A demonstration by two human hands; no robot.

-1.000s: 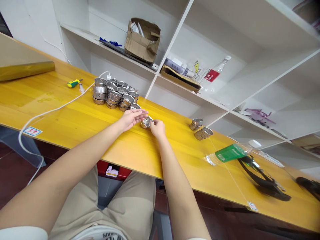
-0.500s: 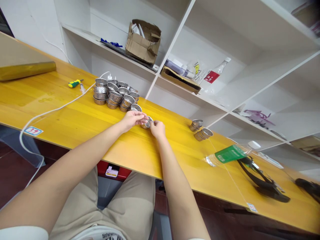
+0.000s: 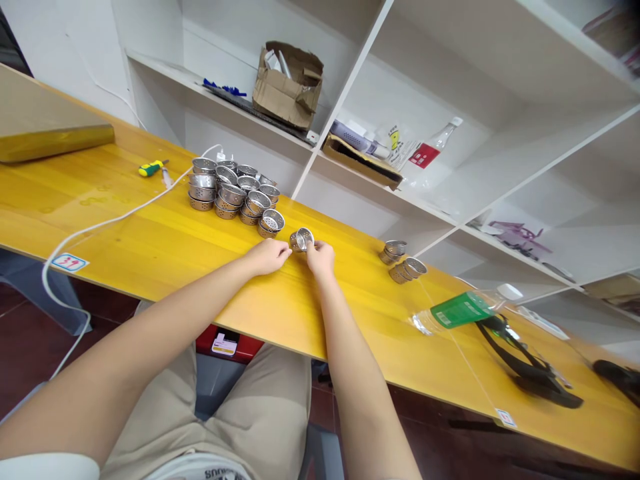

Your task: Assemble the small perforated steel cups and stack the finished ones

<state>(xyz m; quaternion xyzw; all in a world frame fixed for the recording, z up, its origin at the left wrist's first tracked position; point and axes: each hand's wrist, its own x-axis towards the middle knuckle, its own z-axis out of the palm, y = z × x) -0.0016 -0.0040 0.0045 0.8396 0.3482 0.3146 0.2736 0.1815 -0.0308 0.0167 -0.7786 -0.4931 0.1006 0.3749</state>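
Observation:
My right hand (image 3: 321,257) grips the rim of a perforated metal strainer basket (image 3: 303,239), thumb and fingers closed on its near right side. The basket is tilted, its mouth facing right and toward me; whether a second one is nested with it I cannot tell. Just left of it, my left hand (image 3: 271,257) is closed with curled fingers, apart from the basket. Anything inside those fingers is hidden. Behind my left hand, several more strainer baskets (image 3: 232,194) stand in stacked rows, the closest stack (image 3: 271,223) nearest my hands.
Two small groups of strainer baskets (image 3: 393,250) stand to the right. Beyond them lie a green-labelled bottle (image 3: 463,309) and a black strap-like object (image 3: 530,370). A white cable (image 3: 120,217) crosses the left side near a screwdriver (image 3: 151,168). White shelves (image 3: 350,80) rise behind the table.
My left hand has drawn back from the strainer basket toward me, its fingers now curled. My right hand keeps hold of the basket, which shows more plainly and sits slightly farther right.

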